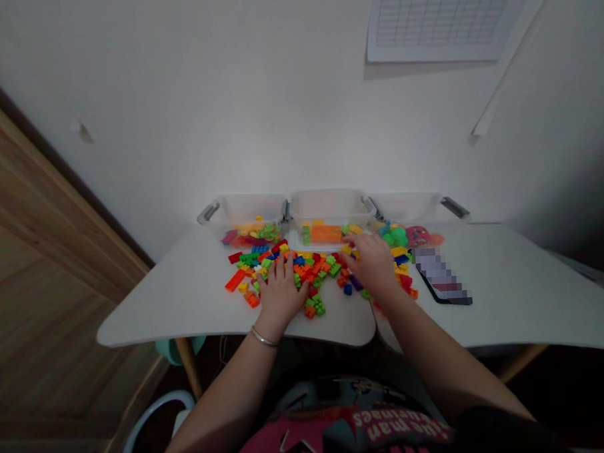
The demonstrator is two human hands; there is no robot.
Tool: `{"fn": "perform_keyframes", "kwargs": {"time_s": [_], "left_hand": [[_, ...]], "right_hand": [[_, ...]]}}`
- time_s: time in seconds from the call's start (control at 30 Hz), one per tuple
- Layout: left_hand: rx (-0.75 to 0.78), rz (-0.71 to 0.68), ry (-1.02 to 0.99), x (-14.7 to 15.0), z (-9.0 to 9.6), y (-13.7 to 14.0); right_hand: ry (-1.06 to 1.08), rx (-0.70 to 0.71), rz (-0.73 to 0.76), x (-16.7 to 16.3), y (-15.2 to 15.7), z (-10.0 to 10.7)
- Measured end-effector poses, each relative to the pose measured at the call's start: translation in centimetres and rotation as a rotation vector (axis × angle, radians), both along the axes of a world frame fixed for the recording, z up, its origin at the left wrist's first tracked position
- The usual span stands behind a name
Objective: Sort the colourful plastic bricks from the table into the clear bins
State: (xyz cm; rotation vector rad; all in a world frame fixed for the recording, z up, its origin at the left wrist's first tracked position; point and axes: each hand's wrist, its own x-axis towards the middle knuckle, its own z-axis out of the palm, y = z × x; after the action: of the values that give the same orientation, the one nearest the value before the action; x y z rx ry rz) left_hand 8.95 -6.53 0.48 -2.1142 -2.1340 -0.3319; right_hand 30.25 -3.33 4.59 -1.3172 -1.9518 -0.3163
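Observation:
Colourful toy building bricks point(324, 267) lie in a loose pile on the white table, in red, orange, yellow, green and blue. My left hand point(281, 291) rests palm down on the pile's left part, its fingers spread and touching bricks. At the right part is my right hand point(372, 262), fingers curled, with a yellow brick point(346, 250) showing between thumb and fingertips. The palm and forearm hide the bricks beneath. Just behind the pile stands a clear middle bin point(333, 202) with orange, yellow and green bricks inside.
A clear left bin point(254, 205) holds mixed coloured pieces. The clear right bin point(406, 203) has green and pink-red toys in it. A phone point(442, 277) lies right of the pile. Two white tabletops point(185, 305) meet near my right arm, with a wall behind.

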Motion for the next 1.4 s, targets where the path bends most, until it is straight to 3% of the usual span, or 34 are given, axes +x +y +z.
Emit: {"fn": "perform_keyframes", "kwargs": {"time_s": [0.17, 0.23, 0.5, 1.0, 1.13, 1.23, 1.33, 1.4], "left_hand": [[-0.018, 0.001, -0.031, 0.1, 0.3, -0.1], [-0.009, -0.004, -0.039, 0.1, 0.2, -0.1], [0.011, -0.002, -0.031, 0.0, -0.1, 0.0], [-0.018, 0.009, -0.032, 0.2, 0.4, -0.2], [-0.014, 0.001, -0.037, 0.2, 0.4, -0.2], [-0.007, -0.002, -0.036, 0.1, 0.3, -0.1], [-0.002, -0.008, -0.035, 0.0, 0.2, -0.1], [0.001, -0.009, -0.034, 0.0, 0.1, -0.1]], "right_hand": [[0.513, 0.099, -0.059, 2.6, 5.3, 3.8], [0.581, 0.082, -0.074, 3.0, 7.2, 4.5], [0.297, -0.067, -0.17, 2.7, 10.3, 3.3], [0.271, -0.211, -0.147, 3.4, 11.3, 3.4], [0.2, -0.315, -0.144, 2.7, 10.7, 4.2], [0.142, -0.245, -0.086, 1.5, 8.2, 4.3], [0.144, -0.14, 0.063, 0.1, 4.6, 3.2], [0.134, -0.159, 0.158, -0.7, 2.3, 1.7]]}}
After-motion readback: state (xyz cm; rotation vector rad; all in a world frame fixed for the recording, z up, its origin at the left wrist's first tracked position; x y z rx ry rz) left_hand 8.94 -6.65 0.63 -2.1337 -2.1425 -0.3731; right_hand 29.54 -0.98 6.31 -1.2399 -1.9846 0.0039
